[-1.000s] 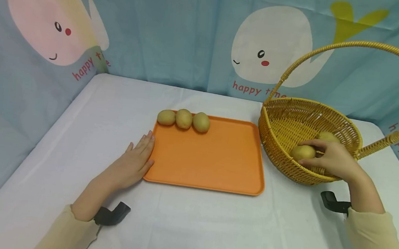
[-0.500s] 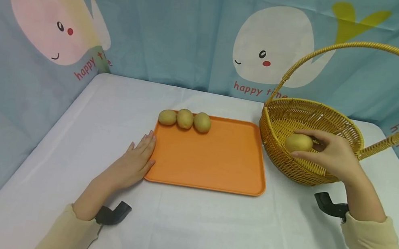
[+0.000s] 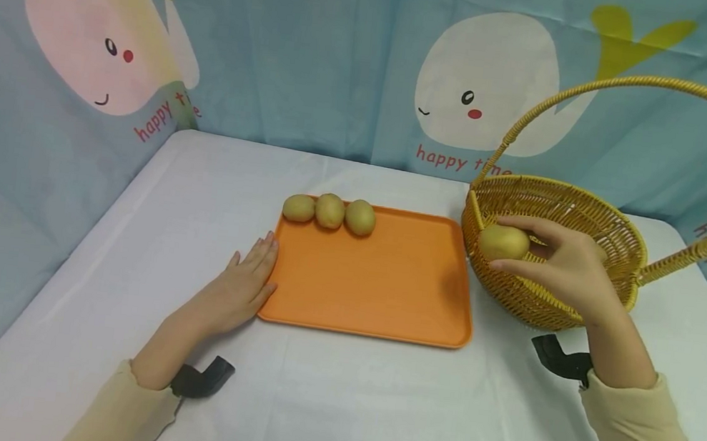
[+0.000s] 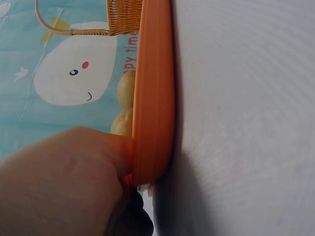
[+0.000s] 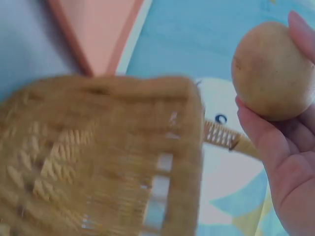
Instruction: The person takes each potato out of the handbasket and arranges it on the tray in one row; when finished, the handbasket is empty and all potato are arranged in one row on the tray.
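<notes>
My right hand (image 3: 571, 268) holds a potato (image 3: 503, 243) between thumb and fingers, over the left rim of the wicker basket (image 3: 522, 306). In the right wrist view that potato (image 5: 270, 71) appears whole, the fingers curled at its side. A second potato (image 3: 599, 252) in the basket is mostly hidden behind the hand. My left hand (image 3: 239, 286) rests with straight fingers along the left edge of the orange tray (image 3: 366, 283). Three potatoes (image 3: 330, 211) sit side by side at the tray's far left corner.
The basket's tall arched handle (image 3: 665, 82) rises at the right. A blue cloth backdrop (image 3: 307, 50) with whale prints stands behind the table. White cloth (image 3: 335, 398) covers the tabletop. A black wrist mount (image 3: 201, 377) sits on each wrist.
My right hand has lifted the potato from inside the basket and carried it left to the rim. The left hand stays on the tray edge.
</notes>
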`<control>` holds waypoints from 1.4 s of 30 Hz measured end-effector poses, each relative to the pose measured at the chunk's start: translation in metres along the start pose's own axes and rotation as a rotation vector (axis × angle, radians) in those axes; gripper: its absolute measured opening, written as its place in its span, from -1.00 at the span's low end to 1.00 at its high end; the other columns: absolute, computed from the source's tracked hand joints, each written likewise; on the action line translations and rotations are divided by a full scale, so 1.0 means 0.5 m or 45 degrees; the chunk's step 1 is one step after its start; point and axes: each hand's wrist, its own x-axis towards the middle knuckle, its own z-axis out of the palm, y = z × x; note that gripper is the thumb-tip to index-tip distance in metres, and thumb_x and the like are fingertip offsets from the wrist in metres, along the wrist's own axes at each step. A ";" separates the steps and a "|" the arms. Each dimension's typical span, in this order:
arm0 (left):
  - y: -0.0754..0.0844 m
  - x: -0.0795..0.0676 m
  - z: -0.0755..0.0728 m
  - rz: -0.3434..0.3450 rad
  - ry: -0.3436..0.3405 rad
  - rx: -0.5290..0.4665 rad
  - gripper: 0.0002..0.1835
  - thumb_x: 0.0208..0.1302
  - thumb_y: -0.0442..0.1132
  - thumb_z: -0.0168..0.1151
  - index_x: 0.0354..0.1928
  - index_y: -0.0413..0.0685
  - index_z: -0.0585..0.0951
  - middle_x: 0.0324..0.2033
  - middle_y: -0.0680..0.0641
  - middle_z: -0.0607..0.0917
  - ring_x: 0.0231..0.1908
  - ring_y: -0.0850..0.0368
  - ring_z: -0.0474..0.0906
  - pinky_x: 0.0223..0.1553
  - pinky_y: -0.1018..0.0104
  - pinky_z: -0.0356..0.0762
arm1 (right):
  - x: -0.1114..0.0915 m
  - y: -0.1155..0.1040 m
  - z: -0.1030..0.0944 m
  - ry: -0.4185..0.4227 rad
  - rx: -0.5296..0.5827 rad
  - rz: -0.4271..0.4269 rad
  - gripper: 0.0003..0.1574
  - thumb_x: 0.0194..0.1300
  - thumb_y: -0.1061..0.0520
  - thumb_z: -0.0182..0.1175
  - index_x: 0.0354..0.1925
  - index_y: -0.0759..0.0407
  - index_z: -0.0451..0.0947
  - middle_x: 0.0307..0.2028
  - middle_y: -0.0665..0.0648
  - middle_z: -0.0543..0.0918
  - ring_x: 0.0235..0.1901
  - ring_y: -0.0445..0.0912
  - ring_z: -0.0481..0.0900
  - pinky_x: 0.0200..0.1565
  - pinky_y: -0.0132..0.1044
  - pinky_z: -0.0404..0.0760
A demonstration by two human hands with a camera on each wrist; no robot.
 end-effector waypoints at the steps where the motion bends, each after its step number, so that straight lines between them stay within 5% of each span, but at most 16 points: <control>1: 0.000 -0.001 0.000 -0.003 0.000 0.000 -0.33 0.43 -0.22 -0.07 0.40 -0.46 -0.04 0.42 -0.34 -0.09 0.40 -0.26 -0.16 0.27 -0.29 -0.14 | 0.005 -0.005 0.006 -0.009 0.007 -0.009 -0.34 -0.09 0.19 0.51 0.06 0.10 0.60 -0.06 -0.02 0.64 -0.19 -0.35 0.60 -0.18 -0.56 0.52; 11: -0.002 -0.002 0.001 0.001 0.004 -0.005 -0.33 0.44 -0.21 -0.08 0.40 -0.44 -0.05 0.43 -0.32 -0.10 0.40 -0.25 -0.17 0.28 -0.28 -0.15 | 0.051 -0.036 0.081 -0.126 0.117 -0.151 -0.35 -0.05 0.19 0.49 0.07 0.20 0.57 0.00 0.15 0.62 -0.13 -0.25 0.61 -0.14 -0.45 0.57; 26: 0.001 0.001 0.000 -0.001 0.009 -0.002 -0.33 0.43 -0.23 -0.06 0.39 -0.46 -0.03 0.42 -0.34 -0.08 0.40 -0.26 -0.15 0.27 -0.29 -0.14 | 0.145 -0.027 0.215 -0.262 0.275 -0.026 -0.32 -0.07 0.14 0.51 0.06 0.30 0.56 0.01 0.18 0.60 -0.05 -0.02 0.56 0.05 -0.14 0.49; 35: 0.003 0.004 0.006 0.009 0.014 0.001 -0.33 0.43 -0.22 -0.06 0.40 -0.44 -0.03 0.42 -0.33 -0.09 0.40 -0.25 -0.16 0.27 -0.29 -0.13 | 0.171 0.009 0.245 -0.322 0.162 0.112 -0.34 -0.07 0.12 0.50 0.05 0.19 0.58 0.00 0.16 0.61 -0.04 -0.02 0.55 0.00 -0.16 0.48; 42: 0.001 0.001 0.003 -0.004 0.015 -0.001 -0.33 0.44 -0.22 -0.07 0.41 -0.43 -0.04 0.42 -0.32 -0.09 0.40 -0.24 -0.16 0.27 -0.29 -0.14 | 0.173 0.022 0.241 -0.468 0.043 0.080 -0.32 0.00 0.11 0.46 0.13 0.19 0.54 0.02 0.20 0.61 -0.05 -0.02 0.49 -0.01 -0.18 0.42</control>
